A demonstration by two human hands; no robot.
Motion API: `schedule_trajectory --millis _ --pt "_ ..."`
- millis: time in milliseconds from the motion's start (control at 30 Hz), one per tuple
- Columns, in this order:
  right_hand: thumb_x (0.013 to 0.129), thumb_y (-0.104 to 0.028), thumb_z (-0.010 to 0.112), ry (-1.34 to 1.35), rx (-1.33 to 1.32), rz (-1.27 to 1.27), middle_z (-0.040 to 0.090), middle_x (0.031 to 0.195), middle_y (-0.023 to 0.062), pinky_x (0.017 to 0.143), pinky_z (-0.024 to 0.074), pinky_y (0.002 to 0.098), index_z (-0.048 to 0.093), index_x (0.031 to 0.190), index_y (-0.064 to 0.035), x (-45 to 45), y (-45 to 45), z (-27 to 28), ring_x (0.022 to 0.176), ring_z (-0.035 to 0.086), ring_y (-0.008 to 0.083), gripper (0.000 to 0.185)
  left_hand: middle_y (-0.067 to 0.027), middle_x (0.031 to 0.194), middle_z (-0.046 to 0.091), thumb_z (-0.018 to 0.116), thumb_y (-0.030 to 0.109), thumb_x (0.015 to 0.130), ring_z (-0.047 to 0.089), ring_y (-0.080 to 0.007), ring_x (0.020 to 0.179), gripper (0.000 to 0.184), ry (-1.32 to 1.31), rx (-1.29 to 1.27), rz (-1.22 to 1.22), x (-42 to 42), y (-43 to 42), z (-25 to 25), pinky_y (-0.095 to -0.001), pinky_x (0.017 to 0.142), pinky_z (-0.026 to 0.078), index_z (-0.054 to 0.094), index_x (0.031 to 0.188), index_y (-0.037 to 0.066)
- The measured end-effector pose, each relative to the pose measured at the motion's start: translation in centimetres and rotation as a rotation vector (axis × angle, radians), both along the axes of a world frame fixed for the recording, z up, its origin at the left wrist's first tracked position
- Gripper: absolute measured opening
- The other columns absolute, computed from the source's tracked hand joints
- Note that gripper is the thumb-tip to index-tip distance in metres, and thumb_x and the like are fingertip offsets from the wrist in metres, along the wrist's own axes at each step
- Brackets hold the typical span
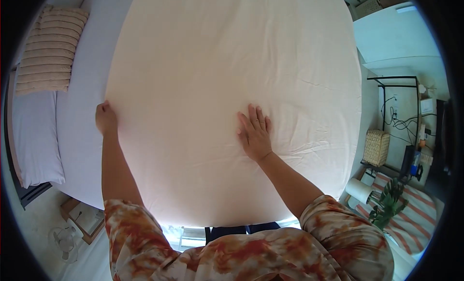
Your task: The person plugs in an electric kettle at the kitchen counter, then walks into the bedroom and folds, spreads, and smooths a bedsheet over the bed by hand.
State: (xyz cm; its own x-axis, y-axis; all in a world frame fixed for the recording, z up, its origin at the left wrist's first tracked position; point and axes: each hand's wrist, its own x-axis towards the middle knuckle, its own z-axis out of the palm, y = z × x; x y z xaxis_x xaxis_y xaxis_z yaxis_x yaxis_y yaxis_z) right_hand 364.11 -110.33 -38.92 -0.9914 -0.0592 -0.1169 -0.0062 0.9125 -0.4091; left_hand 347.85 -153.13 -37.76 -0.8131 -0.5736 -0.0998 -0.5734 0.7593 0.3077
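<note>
A smooth beige bed sheet (193, 63) covers most of the bed, lying over a pale lavender sheet (82, 150) that shows along the left. My left hand (106, 119) is closed at the left edge of the beige sheet, its fingers curled round that edge. On the right half, my right hand (254, 134) lies flat with the fingers spread, palm down on the cloth. Small creases run through the fabric to the right of that hand.
At the left stand a ribbed beige cushion (53, 49) and a lavender pillow (36, 136). A white fan (64, 243) is at lower left. Along the right are a black metal rack (418, 102), a woven basket (376, 148), cables and a green plant (389, 203).
</note>
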Motion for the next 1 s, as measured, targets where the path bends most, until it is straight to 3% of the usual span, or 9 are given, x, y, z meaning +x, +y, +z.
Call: schedule_trajectory --millis 167,267,333,500,633,733,867,967,1000 --pt "0.091 -0.035 0.043 0.024 0.13 0.028 0.015 0.149 0.015 0.107 0.0102 0.0504 0.04 0.134 -0.0174 0.1 -0.9 -0.6 0.137 0.012 0.0343 0.047 -0.0108 0.104 0.06 0.047 0.032 0.091 0.056 -0.0275 0.096 0.028 -0.03 0.024 -0.013 0.1 -0.1 -0.4 -0.0395 0.082 0.044 0.058 0.098 0.007" --pt "0.091 -0.037 0.043 0.114 -0.036 -0.07 0.017 0.149 0.0152 0.106 0.0091 0.0531 0.036 0.136 -0.0154 -0.5 -2.1 -0.4 0.137 0.011 0.0352 0.051 -0.0094 0.124 0.05 0.045 0.028 0.092 0.046 -0.0273 0.115 0.03 0.179 -0.332 -0.075 1.0 3.3 0.6 -0.0463 0.093 0.036 0.053 0.113 0.01" --pt "0.092 -0.038 0.042 0.149 -0.176 -0.038 0.018 0.148 0.016 0.106 0.0058 0.0547 0.032 0.138 -0.0145 -2.0 -5.8 -0.1 0.138 0.009 0.0338 0.053 -0.0071 0.143 0.031 0.041 0.028 0.093 0.028 -0.0286 0.131 0.039 0.346 -0.316 -0.656 3.5 5.0 0.8 -0.0533 0.102 0.022 0.042 0.13 0.014" --pt "0.092 -0.039 0.04 0.122 -0.303 0.377 0.02 0.15 0.002 0.111 0.0029 0.0439 0.039 0.136 -0.0187 -5.6 -15.9 1.0 0.14 0.009 0.0208 0.049 -0.006 0.149 0.02 0.033 0.033 0.095 0.015 -0.0307 0.137 0.045 0.104 -0.244 -0.861 7.8 8.8 -3.6 -0.0514 0.108 0.009 0.034 0.138 0.018" --pt "0.09 -0.032 0.043 0.129 -0.108 0.28 0.03 0.145 0.0045 0.11 0.0114 0.0439 0.046 0.131 -0.0173 -7.0 -7.2 -2.5 0.137 0.018 0.0212 0.043 -0.0048 0.15 0.019 0.027 0.038 0.096 0.011 -0.0304 0.138 0.048 0.093 -0.256 -0.844 7.7 9.2 -4.2 -0.0505 0.109 0.005 0.032 0.14 0.021" --pt "0.087 -0.022 0.046 0.306 0.144 0.051 0.045 0.134 0.0087 0.103 0.0248 0.0456 0.053 0.123 -0.0153 -5.1 7.0 -3.8 0.13 0.034 0.0248 0.037 -0.0048 0.15 0.018 0.026 0.039 0.096 0.011 -0.0302 0.138 0.048 0.104 -0.285 -0.853 7.7 9.1 -4.9 -0.0504 0.109 0.004 0.031 0.141 0.021" --pt "0.089 -0.024 0.044 0.305 0.463 -0.339 0.044 0.134 0.0128 0.1 0.0289 0.0479 0.049 0.127 -0.0158 1.8 28.6 -4.9 0.126 0.038 0.0294 0.039 -0.005 0.151 0.016 0.023 0.039 0.097 0.009 -0.0292 0.139 0.049 0.129 -0.318 -0.874 7.7 9.1 -6.1 -0.0497 0.109 0.003 0.029 0.142 0.02" --pt "0.093 -0.036 0.035 0.09 0.554 -0.701 0.031 0.143 0.0145 0.104 0.0264 0.0501 0.035 0.137 -0.0173 8.7 42.9 -6.1 0.132 0.028 0.0322 0.048 -0.0051 0.151 0.014 0.021 0.038 0.097 0.008 -0.0285 0.139 0.049 0.092 -0.298 -0.868 8.0 9.9 -5.7 -0.0498 0.109 0.003 0.028 0.142 0.019" --pt "0.095 -0.038 0.029 -0.243 0.491 -1.015 0.027 0.145 0.0132 0.101 0.0294 0.0552 0.032 0.138 -0.0192 8.9 44.1 -3.8 0.133 0.023 0.036 0.048 -0.0049 0.151 0.014 0.021 0.038 0.097 0.008 -0.0283 0.139 0.049 0.084 -0.296 -0.865 8.0 9.8 -5.4 -0.0496 0.11 0.003 0.028 0.142 0.019"
